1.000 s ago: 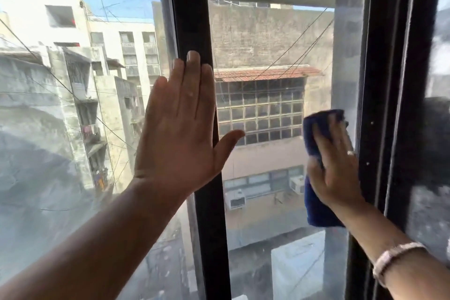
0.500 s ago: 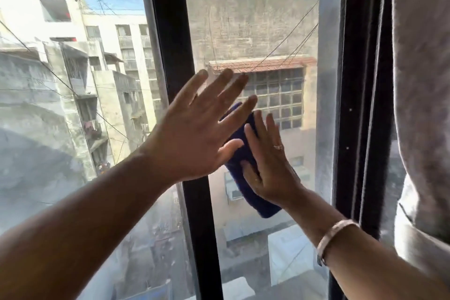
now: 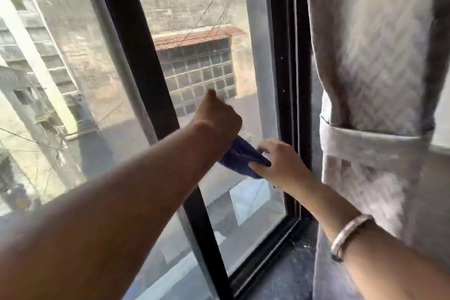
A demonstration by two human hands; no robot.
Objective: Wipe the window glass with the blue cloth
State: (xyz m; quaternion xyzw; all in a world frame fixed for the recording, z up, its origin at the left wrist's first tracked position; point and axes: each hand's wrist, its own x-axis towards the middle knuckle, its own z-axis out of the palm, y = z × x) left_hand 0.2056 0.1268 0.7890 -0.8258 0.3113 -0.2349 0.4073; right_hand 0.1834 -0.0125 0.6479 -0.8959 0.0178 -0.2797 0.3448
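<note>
The blue cloth (image 3: 239, 157) is bunched between my two hands in front of the right window pane (image 3: 207, 31). My left hand (image 3: 218, 119) is closed in a fist around the cloth's upper end. My right hand (image 3: 280, 164) pinches the cloth's lower right end, thumb underneath. The cloth hangs just off the glass, near the pane's lower half. A bracelet sits on my right wrist.
A black vertical frame bar (image 3: 136, 44) divides the left pane (image 3: 60, 68) from the right one. The black right-hand frame (image 3: 289, 80) and bottom sill (image 3: 280, 246) border the glass. A pale grey tied-back curtain (image 3: 370, 80) hangs at the right.
My left hand left the frame bar, came over to the cloth and closed on it. Both hands dropped lower on the right pane; the view tilted down and right.
</note>
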